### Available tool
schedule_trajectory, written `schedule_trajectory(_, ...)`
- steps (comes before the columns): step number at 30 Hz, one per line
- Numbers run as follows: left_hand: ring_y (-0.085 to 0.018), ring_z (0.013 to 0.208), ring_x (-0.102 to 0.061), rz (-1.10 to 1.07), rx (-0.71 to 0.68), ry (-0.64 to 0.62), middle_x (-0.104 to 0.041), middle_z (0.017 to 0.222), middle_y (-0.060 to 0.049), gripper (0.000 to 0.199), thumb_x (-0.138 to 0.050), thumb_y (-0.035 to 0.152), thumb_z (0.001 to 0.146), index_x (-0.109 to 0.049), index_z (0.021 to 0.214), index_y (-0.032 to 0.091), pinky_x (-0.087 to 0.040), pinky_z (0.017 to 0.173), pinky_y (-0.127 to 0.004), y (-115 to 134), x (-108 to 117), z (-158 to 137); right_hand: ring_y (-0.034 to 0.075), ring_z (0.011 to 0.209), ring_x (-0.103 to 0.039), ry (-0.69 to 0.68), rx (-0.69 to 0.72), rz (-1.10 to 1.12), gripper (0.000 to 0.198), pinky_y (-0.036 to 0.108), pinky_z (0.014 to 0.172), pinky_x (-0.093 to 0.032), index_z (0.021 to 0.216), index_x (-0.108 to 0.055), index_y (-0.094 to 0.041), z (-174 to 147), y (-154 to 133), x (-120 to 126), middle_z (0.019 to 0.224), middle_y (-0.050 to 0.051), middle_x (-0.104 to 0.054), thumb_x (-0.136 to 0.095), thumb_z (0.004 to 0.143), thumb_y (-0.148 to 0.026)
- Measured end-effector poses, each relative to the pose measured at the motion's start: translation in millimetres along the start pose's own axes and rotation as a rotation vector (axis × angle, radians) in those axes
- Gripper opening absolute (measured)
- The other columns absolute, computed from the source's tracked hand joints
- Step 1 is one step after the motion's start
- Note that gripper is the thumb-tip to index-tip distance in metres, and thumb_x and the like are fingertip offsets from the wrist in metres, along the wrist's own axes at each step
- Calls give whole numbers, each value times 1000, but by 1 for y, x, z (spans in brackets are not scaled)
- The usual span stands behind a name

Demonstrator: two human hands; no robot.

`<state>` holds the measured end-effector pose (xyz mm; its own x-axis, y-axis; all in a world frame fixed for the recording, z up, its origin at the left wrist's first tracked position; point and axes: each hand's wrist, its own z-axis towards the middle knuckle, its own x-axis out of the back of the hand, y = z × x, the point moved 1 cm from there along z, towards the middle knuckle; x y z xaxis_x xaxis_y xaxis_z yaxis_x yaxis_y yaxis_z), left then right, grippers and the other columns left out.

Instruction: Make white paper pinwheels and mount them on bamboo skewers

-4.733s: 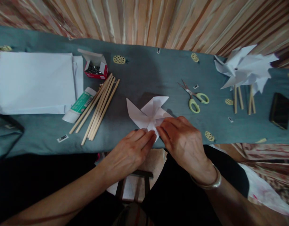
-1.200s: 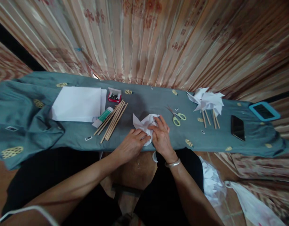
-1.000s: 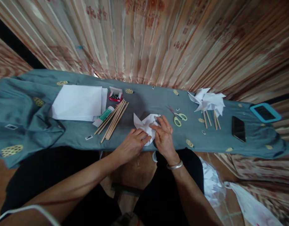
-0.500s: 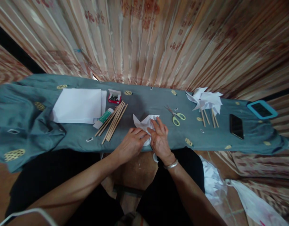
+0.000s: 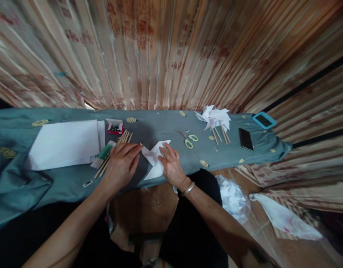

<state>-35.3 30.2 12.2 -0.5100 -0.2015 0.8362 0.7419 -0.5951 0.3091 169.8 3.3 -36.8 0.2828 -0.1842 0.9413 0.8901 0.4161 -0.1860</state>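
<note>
A person's right hand rests, fingers spread, on a white paper pinwheel near the front edge of the cloth-covered table; the left hand curls above wooden sticks, fingertips by the pinwheel's left tip, any pinch impossible to tell. Beyond: scissors, a red box, more pinwheels, a curtain.

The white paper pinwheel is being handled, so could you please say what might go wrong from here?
The right hand touches the paper pinwheel, so a blade might crease. The left hand partly hides the wooden sticks in this view and could perhaps nudge them. The red box stands open, so a knock might spill its contents.
</note>
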Motion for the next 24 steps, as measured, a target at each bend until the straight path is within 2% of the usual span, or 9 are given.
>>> schedule_trajectory(8, -31, 105, -58, -33, -22, 32, -66, 112, -12, 29, -43, 23, 93, -63, 115, 18, -48, 88, -49, -3, 3, 2, 28, 145, -22, -59, -26, 10, 22, 46, 108, -28, 99, -68, -15, 7, 0, 3, 137, 13, -55, -49, 90, -9)
schedule_trajectory(14, -28, 102, -58, -13, -54, 61, -67, 109, -8, 27, -45, 23, 93, -59, 116, 23, -49, 86, -46, -2, 5, 4, 28, 144, -24, -110, 32, -15, 23, 47, 108, -28, 96, -69, -16, 18, 5, 12, 133, 12, -58, -50, 87, -7)
schedule_trajectory(19, -28, 104, -58, 1, -25, 65, -67, 110, -11, 27, -46, 26, 93, -62, 114, 19, -47, 87, -44, -5, 6, 3, 29, 145, -22, -40, -29, 61, 28, 50, 108, -28, 101, -69, -15, 6, 2, 8, 139, 14, -53, -46, 89, -8)
schedule_trajectory(24, -26, 107, -57, -21, 52, 33, -66, 113, -7, 29, -43, 28, 94, -62, 116, 24, -44, 91, -42, -10, 6, 4, 30, 144, -23, 36, -137, 190, 34, 54, 106, -31, 108, -67, -18, -4, 6, -1, 144, 13, -48, -43, 87, -8)
